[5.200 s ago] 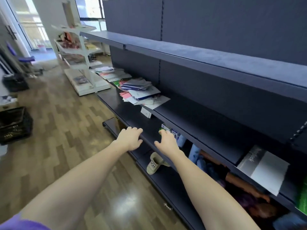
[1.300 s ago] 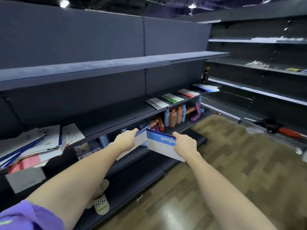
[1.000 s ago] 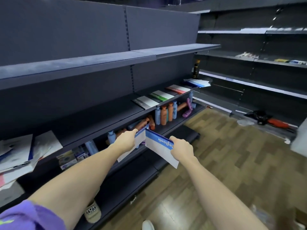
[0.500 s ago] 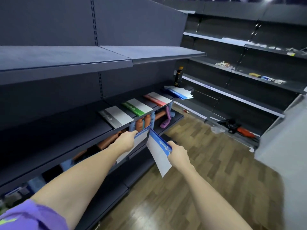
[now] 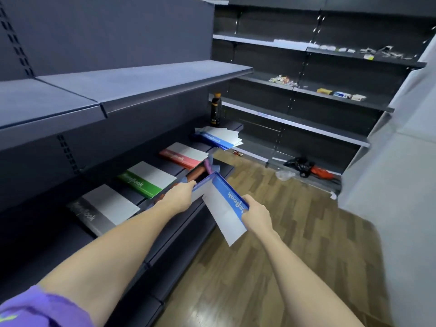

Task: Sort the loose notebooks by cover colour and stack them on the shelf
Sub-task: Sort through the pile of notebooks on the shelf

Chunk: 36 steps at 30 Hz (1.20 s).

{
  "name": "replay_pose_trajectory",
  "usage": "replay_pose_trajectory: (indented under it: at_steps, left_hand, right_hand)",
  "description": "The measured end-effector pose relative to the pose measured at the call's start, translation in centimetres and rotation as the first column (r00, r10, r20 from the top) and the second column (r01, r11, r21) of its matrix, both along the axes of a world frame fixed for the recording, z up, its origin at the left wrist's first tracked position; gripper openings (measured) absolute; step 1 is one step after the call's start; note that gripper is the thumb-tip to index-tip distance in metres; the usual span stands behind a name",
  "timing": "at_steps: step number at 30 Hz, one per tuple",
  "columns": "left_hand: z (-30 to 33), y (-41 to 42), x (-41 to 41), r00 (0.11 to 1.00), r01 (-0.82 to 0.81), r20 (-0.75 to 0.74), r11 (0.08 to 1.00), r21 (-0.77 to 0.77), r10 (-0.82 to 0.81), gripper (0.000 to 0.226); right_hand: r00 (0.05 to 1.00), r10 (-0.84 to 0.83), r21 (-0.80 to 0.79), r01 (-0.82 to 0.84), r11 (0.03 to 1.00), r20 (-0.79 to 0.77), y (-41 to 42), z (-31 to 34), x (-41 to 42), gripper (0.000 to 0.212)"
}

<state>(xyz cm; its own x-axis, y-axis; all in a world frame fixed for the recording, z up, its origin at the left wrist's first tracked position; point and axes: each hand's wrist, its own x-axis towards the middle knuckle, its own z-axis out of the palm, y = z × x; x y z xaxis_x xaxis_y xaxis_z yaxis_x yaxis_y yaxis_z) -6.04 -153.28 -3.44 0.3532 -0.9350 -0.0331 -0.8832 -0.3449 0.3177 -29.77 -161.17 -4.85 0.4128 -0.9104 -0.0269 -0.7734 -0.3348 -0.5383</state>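
Blue notebooks (image 5: 224, 208) are gripped by the left hand (image 5: 180, 199) and right hand (image 5: 256, 214). The blue stack (image 5: 218, 138) lies at one o'clock. A loose pinch could let covers slide floorward.

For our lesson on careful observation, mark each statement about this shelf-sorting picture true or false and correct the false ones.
1. Both hands hold blue-banded notebooks. True: the left hand grips one blue notebook, the right hand another.
2. The green stack lies between the grey stack and the red stack. True.
3. The blue stack lies nearest the person. False: the blue stack lies farthest along the shelf.
4. A dark bottle lies tipped over on the floor. False: the bottle stands upright on the shelf behind the blue stack.
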Motion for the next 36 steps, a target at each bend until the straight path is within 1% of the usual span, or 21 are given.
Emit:
replay_pose_trajectory:
  at_steps: [2,5,8,12,15,19,21,24,28,30,33,36]
  left_hand:
    - [0.3,-2.6,-0.1,0.999,-0.018,0.042,1.0,0.005,0.018,0.033]
    - [1.1,-6.5,-0.4,0.996,-0.066,0.065,0.997,0.039,0.064,0.033]
    - [1.7,-10.7,-0.6,0.985,-0.14,0.105,0.989,0.044,0.135,0.031]
    - [2.8,-15.7,-1.3,0.96,-0.223,0.177,0.975,0.024,0.215,0.043]
    - [3.9,-18.7,-1.3,0.934,-0.278,0.232,0.961,-0.003,0.271,0.045]
    - [4.7,-21.7,-1.1,0.9,-0.374,0.235,0.927,-0.02,0.368,0.036]
    - [5.1,-23.0,-0.5,0.877,-0.419,0.241,0.907,-0.037,0.415,0.032]
    - [6.0,-25.1,1.2,0.854,-0.458,0.253,0.888,-0.048,0.454,0.03]
    - [7.2,-28.0,4.2,0.828,-0.488,0.308,0.873,-0.018,0.469,0.031]
    - [7.6,-29.7,5.8,0.822,-0.502,0.317,0.865,0.01,0.473,0.032]
    - [8.1,-31.9,8.1,0.825,-0.516,0.323,0.851,0.097,0.464,0.042]
    - [7.7,-33.6,10.1,0.838,-0.515,0.32,0.835,0.193,0.442,0.049]
  right_hand:
    - [1.0,0.003,-0.01,-0.003,1.0,-0.011,-2.9,-0.3,0.2,0.04]
    - [1.0,0.011,-0.036,-0.012,0.999,-0.014,-7.7,-0.6,0.7,0.041]
    - [0.998,0.068,-0.042,-0.068,0.997,0.004,-13.1,-0.6,1.2,0.034]
    - [0.988,0.156,-0.021,-0.156,0.988,0.009,-20.0,0.1,1.4,0.035]
    - [0.976,0.215,-0.001,-0.215,0.977,0.023,-25.0,0.9,1.8,0.031]
    - [0.962,0.267,0.032,-0.27,0.962,0.062,-30.2,1.6,3.5,0.019]
    - [0.953,0.295,0.034,-0.298,0.954,0.07,-32.0,1.7,4.6,0.02]
    - [0.935,0.354,-0.013,-0.354,0.935,0.017,-34.9,2.9,7.0,0.022]
    - [0.888,0.449,-0.023,-0.453,0.891,-0.101,-38.7,4.8,11.4,0.039]
    - [0.856,0.491,-0.068,-0.506,0.86,-0.159,-40.4,5.4,13.6,0.038]
    - [0.812,0.531,-0.12,-0.568,0.814,-0.242,-42.8,6.3,16.7,0.034]
    - [0.776,0.565,-0.149,-0.616,0.773,-0.279,-44.7,6.4,19.8,0.038]
